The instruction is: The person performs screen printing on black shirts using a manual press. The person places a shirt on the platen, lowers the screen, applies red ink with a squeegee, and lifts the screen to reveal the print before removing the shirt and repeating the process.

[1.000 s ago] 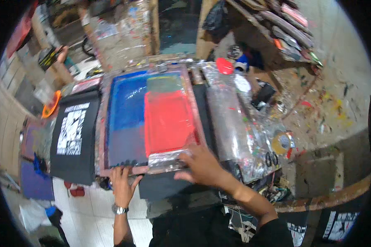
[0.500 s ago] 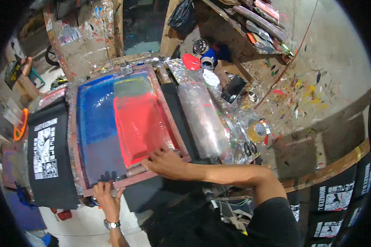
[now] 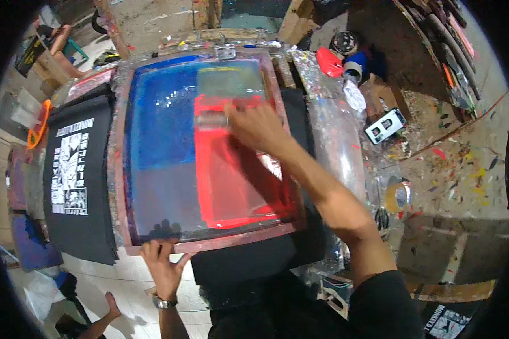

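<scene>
A screen printing frame (image 3: 209, 247) with a reddish wooden rim lies on the table before me. Its mesh is blue and grey, and a broad patch of wet red ink (image 3: 237, 181) covers the right part. My right hand (image 3: 254, 125) is closed on a squeegee (image 3: 211, 120), which rests across the far end of the red patch; the hand hides part of it. My left hand (image 3: 161, 263), a watch on its wrist, holds the frame's near rim close to the left corner, fingers over the wood and thumb outside. Black fabric (image 3: 260, 257) shows under the near edge.
Left of the frame lies black fabric with a white print (image 3: 70, 169). To the right are a clear plastic-covered board (image 3: 342, 152), a phone (image 3: 385, 125), a tape roll (image 3: 397, 196) and scissors (image 3: 382, 219). Other people's limbs show at far left and lower left.
My right hand has pushed the squeegee from the near rim to the far end of the red patch. My left hand stays on the rim. The view has shifted, and the phone's face looks lighter.
</scene>
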The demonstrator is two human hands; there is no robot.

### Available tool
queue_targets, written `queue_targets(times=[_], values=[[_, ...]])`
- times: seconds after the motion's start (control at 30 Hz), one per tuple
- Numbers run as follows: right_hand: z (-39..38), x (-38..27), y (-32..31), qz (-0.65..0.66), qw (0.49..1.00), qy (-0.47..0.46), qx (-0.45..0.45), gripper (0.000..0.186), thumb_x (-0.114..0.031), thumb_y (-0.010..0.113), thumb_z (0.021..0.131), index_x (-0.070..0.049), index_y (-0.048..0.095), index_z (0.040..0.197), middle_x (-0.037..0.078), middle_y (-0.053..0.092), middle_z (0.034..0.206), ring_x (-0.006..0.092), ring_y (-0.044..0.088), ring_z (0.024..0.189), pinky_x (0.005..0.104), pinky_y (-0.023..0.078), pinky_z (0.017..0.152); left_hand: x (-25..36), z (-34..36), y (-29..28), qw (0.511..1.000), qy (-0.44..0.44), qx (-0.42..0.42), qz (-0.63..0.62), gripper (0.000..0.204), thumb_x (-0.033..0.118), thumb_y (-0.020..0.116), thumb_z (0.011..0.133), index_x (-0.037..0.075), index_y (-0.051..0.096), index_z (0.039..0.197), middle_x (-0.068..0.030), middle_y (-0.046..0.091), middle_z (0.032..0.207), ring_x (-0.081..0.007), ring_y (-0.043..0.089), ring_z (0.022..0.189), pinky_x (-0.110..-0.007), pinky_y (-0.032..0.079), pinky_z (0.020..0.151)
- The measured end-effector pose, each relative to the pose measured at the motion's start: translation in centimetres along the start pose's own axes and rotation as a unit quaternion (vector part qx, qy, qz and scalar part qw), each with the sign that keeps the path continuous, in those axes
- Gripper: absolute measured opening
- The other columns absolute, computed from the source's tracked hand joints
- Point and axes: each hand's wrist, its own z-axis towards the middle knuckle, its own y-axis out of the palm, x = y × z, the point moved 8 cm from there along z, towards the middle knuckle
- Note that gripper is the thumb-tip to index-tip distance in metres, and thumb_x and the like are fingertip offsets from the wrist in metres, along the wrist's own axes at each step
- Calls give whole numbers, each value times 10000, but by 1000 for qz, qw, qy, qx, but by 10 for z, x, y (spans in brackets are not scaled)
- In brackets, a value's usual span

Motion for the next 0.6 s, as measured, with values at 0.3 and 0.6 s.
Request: queue_targets(times=[0.3,0.6], values=[[-177,-138,-40,-16,997,-40,-57,247,-248,658,864,-82,555,1014,110,622,857,282,699,789,430,539,659,4,-4,-8,996,67,53,6,509,330,933,602,14,701,925,-132,576,911,-367,553,904,-473,426,801],[-156,-150,-170,-49,942,70,324,583,-642,757,772,-97,647,949,59,594,983,248,592,943,519,353,935,64,23,-142,968,153,197,35,475,312,895,676,-9,665,940,-127,553,876,-333,520,869,-436,400,834]])
